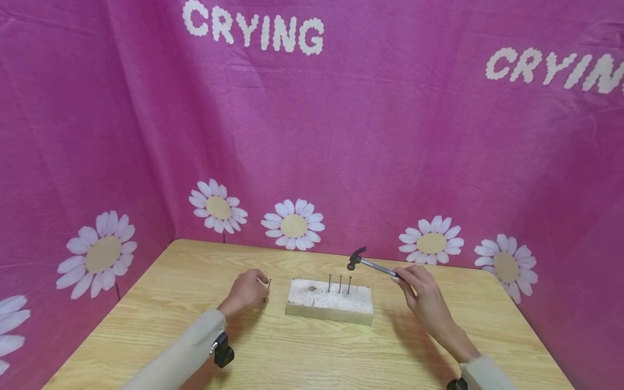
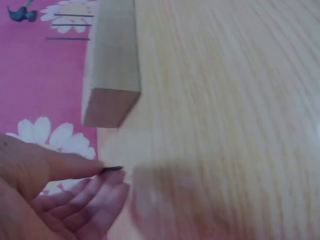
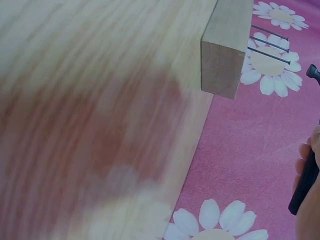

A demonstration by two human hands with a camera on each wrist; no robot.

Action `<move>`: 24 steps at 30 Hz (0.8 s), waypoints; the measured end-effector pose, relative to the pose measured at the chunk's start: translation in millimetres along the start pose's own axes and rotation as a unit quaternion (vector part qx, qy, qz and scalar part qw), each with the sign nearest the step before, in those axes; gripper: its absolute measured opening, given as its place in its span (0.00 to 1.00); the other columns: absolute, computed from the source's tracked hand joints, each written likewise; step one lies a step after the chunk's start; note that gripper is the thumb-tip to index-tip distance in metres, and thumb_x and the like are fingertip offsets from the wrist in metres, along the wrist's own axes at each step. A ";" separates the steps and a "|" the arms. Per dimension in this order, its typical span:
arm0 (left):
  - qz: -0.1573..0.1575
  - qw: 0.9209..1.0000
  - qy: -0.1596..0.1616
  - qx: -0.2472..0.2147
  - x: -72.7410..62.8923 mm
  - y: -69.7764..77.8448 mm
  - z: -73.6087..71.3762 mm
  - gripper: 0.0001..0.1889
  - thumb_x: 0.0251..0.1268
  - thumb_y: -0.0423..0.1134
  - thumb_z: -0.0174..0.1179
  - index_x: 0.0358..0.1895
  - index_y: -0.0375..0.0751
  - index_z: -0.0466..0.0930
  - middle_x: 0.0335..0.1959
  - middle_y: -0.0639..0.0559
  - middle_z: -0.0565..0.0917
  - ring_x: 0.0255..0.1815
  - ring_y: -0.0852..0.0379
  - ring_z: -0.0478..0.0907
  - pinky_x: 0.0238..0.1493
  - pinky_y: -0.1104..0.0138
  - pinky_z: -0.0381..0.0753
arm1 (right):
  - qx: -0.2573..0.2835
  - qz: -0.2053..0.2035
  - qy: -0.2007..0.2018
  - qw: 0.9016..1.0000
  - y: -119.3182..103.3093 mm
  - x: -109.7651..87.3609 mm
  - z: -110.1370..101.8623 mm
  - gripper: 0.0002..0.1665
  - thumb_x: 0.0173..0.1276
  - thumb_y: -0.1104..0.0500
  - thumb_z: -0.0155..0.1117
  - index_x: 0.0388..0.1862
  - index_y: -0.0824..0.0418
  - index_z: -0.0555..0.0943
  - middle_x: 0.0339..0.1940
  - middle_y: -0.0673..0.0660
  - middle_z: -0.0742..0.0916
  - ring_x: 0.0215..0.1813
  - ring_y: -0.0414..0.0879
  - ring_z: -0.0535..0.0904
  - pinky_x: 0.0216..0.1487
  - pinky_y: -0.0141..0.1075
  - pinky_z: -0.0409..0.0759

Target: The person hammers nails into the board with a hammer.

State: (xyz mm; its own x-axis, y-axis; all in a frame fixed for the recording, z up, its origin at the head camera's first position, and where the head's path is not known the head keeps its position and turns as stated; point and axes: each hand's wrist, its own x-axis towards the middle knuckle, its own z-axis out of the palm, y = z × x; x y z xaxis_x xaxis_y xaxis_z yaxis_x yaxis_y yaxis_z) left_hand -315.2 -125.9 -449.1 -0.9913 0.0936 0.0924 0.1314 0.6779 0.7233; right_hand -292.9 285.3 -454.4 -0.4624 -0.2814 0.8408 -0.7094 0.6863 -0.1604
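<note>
Between thumb and fingers, my left hand (image 1: 247,291) pinches a nail (image 2: 113,169), whose tip pokes out past the fingertips in the left wrist view. This hand is just left of a pale wooden block (image 1: 327,313) lying on the table. Three long nails (image 1: 340,284) stand upright in the block's top, right of its middle. To the right of the block, my right hand (image 1: 425,295) grips a small claw hammer (image 1: 375,266) by its dark handle (image 3: 304,187). The hammer's black head is raised and points left, above and behind the nails in the head view.
The wood-grain table (image 1: 312,352) extends around the block. Behind it and at both sides hangs a pink cloth (image 1: 341,135) with white daisies and lettering. A dark knot (image 1: 312,288) marks the block's top left. A black wrist camera (image 1: 223,351) sits on the left sleeve.
</note>
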 end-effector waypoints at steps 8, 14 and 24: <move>0.088 0.985 0.019 -0.149 8.7 17.3 10.9 0.06 0.67 0.24 0.65 0.44 0.29 0.87 0.39 0.40 0.90 0.34 0.49 0.88 0.35 0.61 0.89 | 0.003 -0.001 0.001 1.000 -0.5 -2.6 2.4 0.17 0.55 0.79 0.75 0.43 0.67 0.88 0.34 0.53 0.86 0.39 0.43 0.76 0.41 0.29 0.72; 0.140 0.980 -0.002 -0.144 12.6 30.0 24.8 0.06 0.70 0.28 0.67 0.45 0.32 0.89 0.42 0.42 0.91 0.40 0.51 0.88 0.43 0.65 0.87 | 0.002 0.006 -0.004 1.000 -3.1 0.7 3.2 0.16 0.57 0.78 0.75 0.44 0.68 0.88 0.34 0.52 0.86 0.40 0.43 0.76 0.42 0.30 0.71; 0.162 0.967 -0.029 -0.196 23.1 43.6 50.1 0.08 0.72 0.31 0.66 0.47 0.29 0.90 0.45 0.38 0.91 0.40 0.46 0.89 0.42 0.66 0.88 | 0.046 0.026 -0.001 0.999 -14.7 11.0 8.6 0.16 0.58 0.79 0.74 0.44 0.67 0.88 0.35 0.53 0.86 0.37 0.39 0.74 0.33 0.24 0.70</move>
State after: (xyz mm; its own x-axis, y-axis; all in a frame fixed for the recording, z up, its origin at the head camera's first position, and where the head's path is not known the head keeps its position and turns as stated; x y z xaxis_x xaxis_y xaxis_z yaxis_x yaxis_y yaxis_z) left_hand -332.0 -57.6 -449.7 -0.8950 0.3034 0.3268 0.4114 0.2789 0.8677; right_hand -292.1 266.3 -447.3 -0.5007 -0.2484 0.8292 -0.7304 0.6353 -0.2508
